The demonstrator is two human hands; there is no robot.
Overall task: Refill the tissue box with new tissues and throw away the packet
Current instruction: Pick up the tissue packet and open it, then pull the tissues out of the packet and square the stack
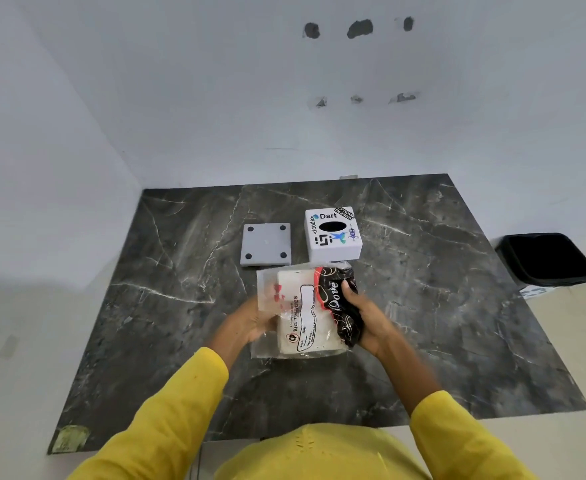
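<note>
Both my hands hold a clear plastic tissue packet (305,317) with white tissues inside and a black printed end. My left hand (250,323) grips its clear left side, partly hidden behind the plastic. My right hand (364,317) clasps the black end. Just beyond the packet stands the white tissue box (333,237), covered in stickers, its dark oval slot facing up. To the left of the box lies its grey base plate (266,244), with a black foot at each corner.
Everything rests on a dark marble slab (457,306) that meets white walls at the back and left. A black waste bin (548,259) stands on the floor off the slab's right edge. My yellow sleeves fill the bottom of the view.
</note>
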